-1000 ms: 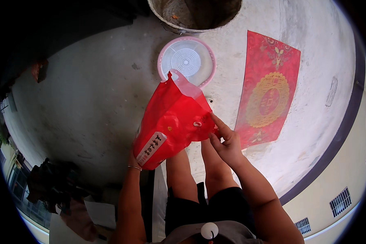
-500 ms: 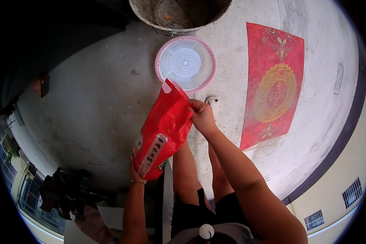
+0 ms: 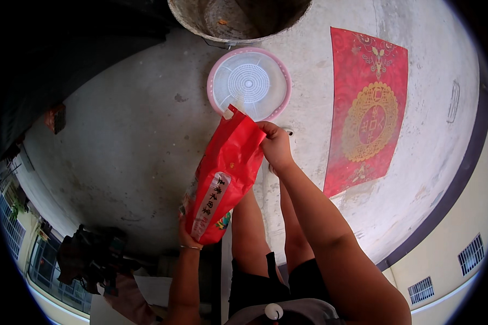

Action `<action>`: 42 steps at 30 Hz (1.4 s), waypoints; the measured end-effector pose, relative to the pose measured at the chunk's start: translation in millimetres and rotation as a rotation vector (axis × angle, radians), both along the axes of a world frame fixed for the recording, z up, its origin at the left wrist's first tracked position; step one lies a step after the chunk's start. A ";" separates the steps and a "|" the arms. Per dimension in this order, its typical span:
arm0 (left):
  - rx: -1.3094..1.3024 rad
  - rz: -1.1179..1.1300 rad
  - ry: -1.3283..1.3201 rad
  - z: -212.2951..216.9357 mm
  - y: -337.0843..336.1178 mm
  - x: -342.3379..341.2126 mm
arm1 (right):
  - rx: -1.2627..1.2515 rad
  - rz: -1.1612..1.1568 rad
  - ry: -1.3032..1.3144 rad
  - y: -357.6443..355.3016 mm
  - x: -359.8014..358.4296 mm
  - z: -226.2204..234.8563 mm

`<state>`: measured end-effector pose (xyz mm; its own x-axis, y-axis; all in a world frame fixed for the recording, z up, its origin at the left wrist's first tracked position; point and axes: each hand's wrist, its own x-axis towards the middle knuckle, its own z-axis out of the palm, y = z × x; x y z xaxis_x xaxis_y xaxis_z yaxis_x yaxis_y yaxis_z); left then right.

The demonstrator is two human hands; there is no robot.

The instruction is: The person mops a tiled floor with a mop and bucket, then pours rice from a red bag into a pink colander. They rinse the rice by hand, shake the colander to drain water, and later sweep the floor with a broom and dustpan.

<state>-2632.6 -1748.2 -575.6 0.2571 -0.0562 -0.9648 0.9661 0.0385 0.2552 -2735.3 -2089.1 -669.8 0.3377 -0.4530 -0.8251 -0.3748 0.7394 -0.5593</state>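
Observation:
A red plastic package bag [image 3: 230, 162] with a pale label strip slants across my lap, its upper end pointing away from me. Low on its left side, my left hand [image 3: 188, 235] is closed around the bottom end, with the fingers partly hidden beneath. My right hand [image 3: 276, 145] pinches the upper right corner of the bag between thumb and fingers. The upper end reaches over the near rim of a round plastic sieve basket [image 3: 212, 92], pink-rimmed with a white mesh bottom, on the floor. What the bag contains is hidden.
Beyond the basket stands a large, worn metal tub [image 3: 200, 27]. A red mat with gold patterns [image 3: 366, 114] lies on the concrete floor [image 3: 135, 141] to the right. Dark items [image 3: 87, 254] sit at the lower left, and a reddish block [image 3: 55, 118] at the far left.
The bag and both hands have shifted slightly right. Its upper end has turned, so the handle cutout shows less and the right corner is pulled outward by my right hand.

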 end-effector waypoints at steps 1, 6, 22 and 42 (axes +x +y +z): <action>0.004 0.000 0.008 1.9 -5.2 0.6 | -0.001 -0.001 -0.001 -0.2 -0.2 -1.1; 0.022 0.061 0.060 11.5 -22.4 -2.1 | -0.020 -0.018 -0.001 -2.0 -0.3 -5.8; -0.011 -0.082 -0.020 20.2 -45.0 1.9 | -0.061 -0.102 0.036 -11.4 -5.5 -13.7; -0.137 -0.119 -0.029 -30.9 -6.9 18.1 | -0.153 0.284 0.057 20.0 -14.8 47.0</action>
